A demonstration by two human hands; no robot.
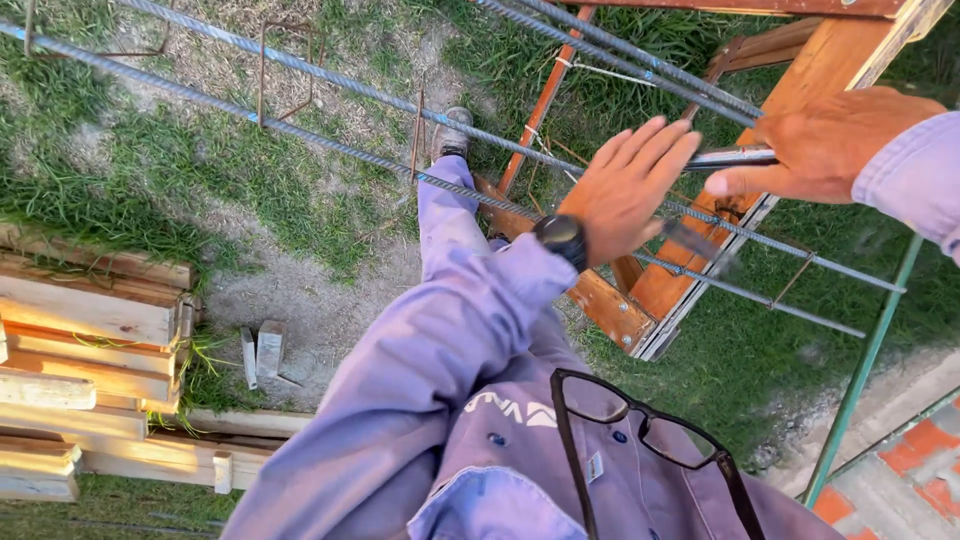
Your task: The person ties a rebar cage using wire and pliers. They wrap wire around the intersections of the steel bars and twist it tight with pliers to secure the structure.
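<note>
In the head view, looking straight down, the left hand (628,185) sits right of centre with its fingers stretched flat and together, released and gripping nothing, hovering just over the ribbed steel rebar (330,143) that runs in long bars from the upper left of the frame down to the right. A black wristwatch (562,237) sits on that wrist, above the lilac sleeve. The right hand (822,142), in the upper right, is clenched around a slim metal tool (738,157), its shaft pointing left toward the left hand's fingertips and lying just above the bars. Rusty wire stirrups (417,132) hang on the rebar at intervals. Under the hands stands an orange-painted wooden trestle (700,260) on grass. A stack of pale timber planks (85,390) fills the lower left. Black-framed glasses (650,435) hang on the shirt front at the bottom centre, and a green metal post (868,360) slants along the right edge beside red brick paving (915,470).
</note>
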